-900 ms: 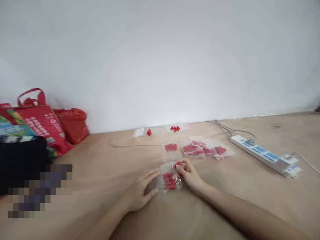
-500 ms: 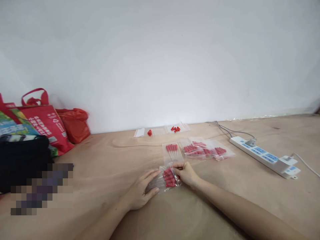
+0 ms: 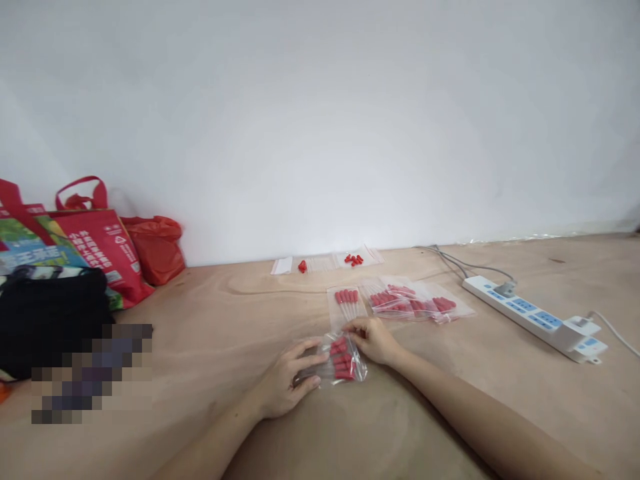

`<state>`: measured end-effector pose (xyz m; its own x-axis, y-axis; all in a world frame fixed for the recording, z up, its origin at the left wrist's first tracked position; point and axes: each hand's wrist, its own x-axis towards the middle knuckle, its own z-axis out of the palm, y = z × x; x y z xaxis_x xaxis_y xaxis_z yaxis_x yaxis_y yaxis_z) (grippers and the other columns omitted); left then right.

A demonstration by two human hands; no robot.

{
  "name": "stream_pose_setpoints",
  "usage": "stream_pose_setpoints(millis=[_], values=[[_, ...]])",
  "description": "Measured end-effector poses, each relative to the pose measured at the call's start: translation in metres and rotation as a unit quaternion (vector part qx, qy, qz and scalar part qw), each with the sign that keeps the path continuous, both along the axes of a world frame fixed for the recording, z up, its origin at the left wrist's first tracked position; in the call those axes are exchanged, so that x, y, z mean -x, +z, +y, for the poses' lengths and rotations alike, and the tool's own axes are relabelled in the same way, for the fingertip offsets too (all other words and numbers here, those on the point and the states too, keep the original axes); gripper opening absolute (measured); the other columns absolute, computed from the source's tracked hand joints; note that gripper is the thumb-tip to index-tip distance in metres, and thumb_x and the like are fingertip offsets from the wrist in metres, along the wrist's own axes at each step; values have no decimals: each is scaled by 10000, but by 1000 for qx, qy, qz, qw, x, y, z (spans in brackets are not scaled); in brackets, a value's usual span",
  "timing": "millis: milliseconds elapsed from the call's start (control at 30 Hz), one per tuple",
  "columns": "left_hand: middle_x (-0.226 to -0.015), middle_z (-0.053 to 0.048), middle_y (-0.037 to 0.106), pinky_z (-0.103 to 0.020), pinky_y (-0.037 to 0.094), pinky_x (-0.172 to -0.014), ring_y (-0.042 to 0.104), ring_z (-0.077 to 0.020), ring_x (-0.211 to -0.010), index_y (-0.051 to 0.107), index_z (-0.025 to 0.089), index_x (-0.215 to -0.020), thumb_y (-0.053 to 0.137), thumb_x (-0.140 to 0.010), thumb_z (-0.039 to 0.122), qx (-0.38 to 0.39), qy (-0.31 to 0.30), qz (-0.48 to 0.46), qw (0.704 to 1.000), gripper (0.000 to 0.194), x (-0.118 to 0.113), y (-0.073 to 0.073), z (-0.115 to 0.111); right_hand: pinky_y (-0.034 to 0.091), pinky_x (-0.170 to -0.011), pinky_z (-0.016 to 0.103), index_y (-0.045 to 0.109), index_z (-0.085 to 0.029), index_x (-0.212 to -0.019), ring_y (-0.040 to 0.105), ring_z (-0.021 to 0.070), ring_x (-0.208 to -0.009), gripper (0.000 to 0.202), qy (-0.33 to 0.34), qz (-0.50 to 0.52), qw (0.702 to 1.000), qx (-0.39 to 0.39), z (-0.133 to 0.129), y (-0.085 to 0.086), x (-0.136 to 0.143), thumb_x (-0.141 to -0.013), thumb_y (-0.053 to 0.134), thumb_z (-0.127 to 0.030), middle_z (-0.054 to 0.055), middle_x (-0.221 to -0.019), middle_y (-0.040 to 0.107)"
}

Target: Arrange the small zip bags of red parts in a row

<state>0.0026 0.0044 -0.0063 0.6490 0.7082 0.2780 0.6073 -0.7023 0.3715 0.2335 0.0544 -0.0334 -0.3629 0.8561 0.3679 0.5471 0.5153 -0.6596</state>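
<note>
A clear plastic bag of red-bulbed droppers (image 3: 343, 360) lies in front of me, its red bulbs toward the right and its pale stems toward the left. My left hand (image 3: 293, 377) is around the stem end, thumb below and fingers above, holding the bag. At the bag's upper right corner, my right hand (image 3: 373, 340) has its fingers curled in a pinch on the film; its fingertips are partly hidden. Just beyond, another clear bag (image 3: 347, 303) with several droppers lies flat, bulbs pointing away from me.
Several bagged droppers (image 3: 400, 301) overlap to the right. Near the wall lie loose red bulbs (image 3: 354, 259) and clear stems (image 3: 320, 265) on plastic. A white power strip (image 3: 530, 313) with cables stands at right. Shopping bags (image 3: 107, 243) and black cloth (image 3: 55, 320) are at left.
The droppers' bag shows more of its right end, as my right fingers have shifted off its face to its upper corner. My left fingers have spread slightly. The view has moved a little.
</note>
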Motion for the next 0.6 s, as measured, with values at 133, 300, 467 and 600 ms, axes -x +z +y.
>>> stream_pose_setpoints(millis=[133, 300, 467, 600], values=[[-1150, -69, 505, -472, 387, -898, 443, -241, -1091, 576, 253, -1011, 460, -769, 225, -111, 144, -29, 983, 270, 8, -8, 12, 329, -489, 184, 581, -175, -616, 501, 93, -513, 80, -75, -3, 997, 4, -6, -1, 1, -664, 522, -150, -19, -571, 578], [-1096, -80, 513, -390, 441, -850, 505, -207, -1003, 556, 225, -997, 473, -771, 299, -133, 175, -64, 974, 251, 3, -9, 10, 282, -487, 189, 500, -181, -591, 477, 88, -520, 66, -163, -58, 984, -32, -22, 6, 9, -651, 504, -155, -35, -558, 535], [-1143, -91, 466, -373, 444, -842, 488, -223, -1033, 532, 204, -930, 552, -710, 371, -67, 133, -41, 988, 277, -14, -6, -7, 325, -568, 216, 529, -198, -811, 502, 141, -733, 208, -81, -90, 988, -96, -33, 16, 13, -605, 556, -197, 2, -782, 543], [-1016, -80, 515, -332, 448, -812, 480, -211, -1039, 488, 179, -753, 507, -737, 284, -44, 119, -58, 990, 107, -18, -6, -8, 352, -605, 230, 549, -206, -829, 482, 143, -756, 227, 9, -81, 991, -107, -36, 19, 16, -609, 595, -235, 6, -807, 525]])
